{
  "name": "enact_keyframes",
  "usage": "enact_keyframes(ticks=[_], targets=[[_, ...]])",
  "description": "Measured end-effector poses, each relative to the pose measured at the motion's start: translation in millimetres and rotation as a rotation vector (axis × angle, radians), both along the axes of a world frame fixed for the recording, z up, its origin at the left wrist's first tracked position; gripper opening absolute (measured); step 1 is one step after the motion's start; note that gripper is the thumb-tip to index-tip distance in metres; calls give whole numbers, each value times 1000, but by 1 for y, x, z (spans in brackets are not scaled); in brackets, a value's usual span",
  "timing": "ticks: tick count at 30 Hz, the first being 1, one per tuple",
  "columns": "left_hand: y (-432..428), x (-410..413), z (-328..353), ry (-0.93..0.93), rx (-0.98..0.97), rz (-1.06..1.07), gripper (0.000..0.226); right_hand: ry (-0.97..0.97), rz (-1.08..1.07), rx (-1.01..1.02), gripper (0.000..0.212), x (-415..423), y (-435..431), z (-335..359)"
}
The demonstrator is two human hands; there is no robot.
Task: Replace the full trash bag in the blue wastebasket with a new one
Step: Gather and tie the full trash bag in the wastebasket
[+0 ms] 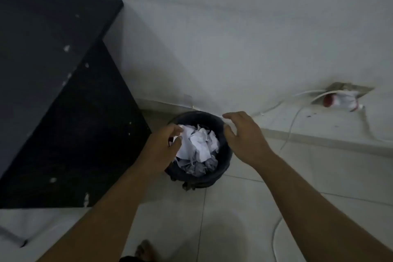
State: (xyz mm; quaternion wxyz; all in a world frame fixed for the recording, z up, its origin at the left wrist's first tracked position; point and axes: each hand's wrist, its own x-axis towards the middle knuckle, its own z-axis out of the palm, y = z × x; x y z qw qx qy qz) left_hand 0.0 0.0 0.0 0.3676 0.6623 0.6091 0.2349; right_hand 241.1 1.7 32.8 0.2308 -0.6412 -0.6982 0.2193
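Over pale floor tiles, the spread, empty right hand and half-curled left hand, hold unclear, should pinch opposite rims of the black plastic trash bag, lifting straight.

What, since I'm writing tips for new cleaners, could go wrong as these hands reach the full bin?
The crumpled paper is heaped to the rim of the black bag, so pieces may tumble out as the left hand and right hand gather its edge. A white cable lies on the floor near the wastebasket; the lifted bag might snag it.
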Motion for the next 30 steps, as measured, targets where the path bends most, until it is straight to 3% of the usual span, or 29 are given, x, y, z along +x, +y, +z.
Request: enact_keyframes(ticks=[6, 9, 15, 19, 24, 27, 30], targets=[[-2, -6, -147, 206, 53, 4, 24, -58, 7, -16, 34, 5, -4, -150], [2, -7, -195, 278, 168, 45, 29, -100, 15, 15, 30, 4, -8, -214], [-5, 1, -244, 466, 281, 82, 40, -219, -38, 250, 25, 3, -27, -289], [-5, 8, -257, 512, 347, 123, 35, -126, -87, 295, 39, 3, -30, -309], [-13, 27, -255, 278, 271, 440, 53, 140, -219, 292, 38, -9, -24, -320], [-20, 39, -246, 62, 21, 659, 68, 313, -315, 240, 36, -15, -26, -324], [-17, 43, -243, -90, -214, 805, 67, 503, -413, 150, 43, -22, -34, -319]])
